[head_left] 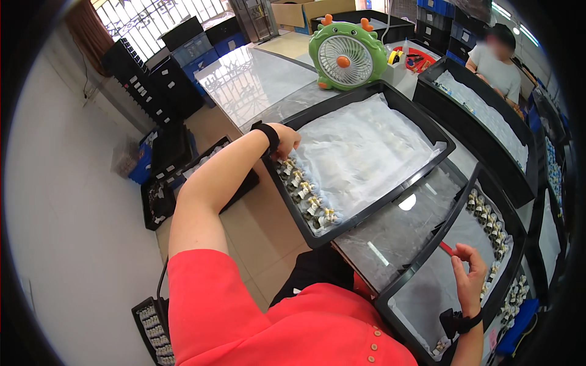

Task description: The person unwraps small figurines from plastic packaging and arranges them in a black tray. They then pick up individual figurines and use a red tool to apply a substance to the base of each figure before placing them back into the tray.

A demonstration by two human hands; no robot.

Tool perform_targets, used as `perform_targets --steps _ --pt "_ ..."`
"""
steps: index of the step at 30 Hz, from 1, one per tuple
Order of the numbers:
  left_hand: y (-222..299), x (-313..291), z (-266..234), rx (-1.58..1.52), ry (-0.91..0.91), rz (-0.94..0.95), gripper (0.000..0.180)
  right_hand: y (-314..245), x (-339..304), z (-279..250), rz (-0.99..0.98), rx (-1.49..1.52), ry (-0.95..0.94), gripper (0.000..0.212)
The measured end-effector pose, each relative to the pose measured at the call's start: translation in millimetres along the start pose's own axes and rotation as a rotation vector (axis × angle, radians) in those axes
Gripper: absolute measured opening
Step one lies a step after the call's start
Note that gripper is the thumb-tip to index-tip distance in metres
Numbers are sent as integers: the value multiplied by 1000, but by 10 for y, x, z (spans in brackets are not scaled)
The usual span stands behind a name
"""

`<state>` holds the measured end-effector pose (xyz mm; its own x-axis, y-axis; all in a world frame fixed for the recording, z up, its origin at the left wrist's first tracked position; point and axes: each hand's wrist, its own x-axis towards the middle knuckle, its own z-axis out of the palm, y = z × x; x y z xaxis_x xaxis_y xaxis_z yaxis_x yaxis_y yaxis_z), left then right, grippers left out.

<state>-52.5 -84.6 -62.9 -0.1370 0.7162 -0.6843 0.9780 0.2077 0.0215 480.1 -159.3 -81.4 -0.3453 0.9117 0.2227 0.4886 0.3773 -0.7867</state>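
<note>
My left hand [284, 143] reaches into the left end of a black tray [444, 148] lined with white sheeting. Its fingers are curled down at the far end of a row of small parts [306, 194] with white, yellow and dark pieces; what the fingertips pinch is hidden. In my right hand [469, 276] a thin red tool [447, 248] is held between thumb and fingers, its exact kind unclear. That hand hovers over a second lined black tray [421, 261], where a line of similar small parts [486, 215] runs along the right side.
A green animal-shaped fan [345, 55] stands behind the first tray. Another lined black tray [482, 116] is at the right, with a person [502, 67] beyond it. Stacked crates [204, 52] stand at the back left. More trays [155, 329] lie low at left.
</note>
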Motion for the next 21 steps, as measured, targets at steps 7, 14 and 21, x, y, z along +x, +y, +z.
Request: perform_targets --steps 7,14,21 --pt "-27 81 -24 111 -13 101 52 -19 7 7 -5 -28 -23 19" --pt "26 -7 -39 210 83 114 52 -11 11 42 -19 -10 8 18" --pt "47 -39 -54 -36 -11 103 43 -17 8 32 -26 -43 -4 19"
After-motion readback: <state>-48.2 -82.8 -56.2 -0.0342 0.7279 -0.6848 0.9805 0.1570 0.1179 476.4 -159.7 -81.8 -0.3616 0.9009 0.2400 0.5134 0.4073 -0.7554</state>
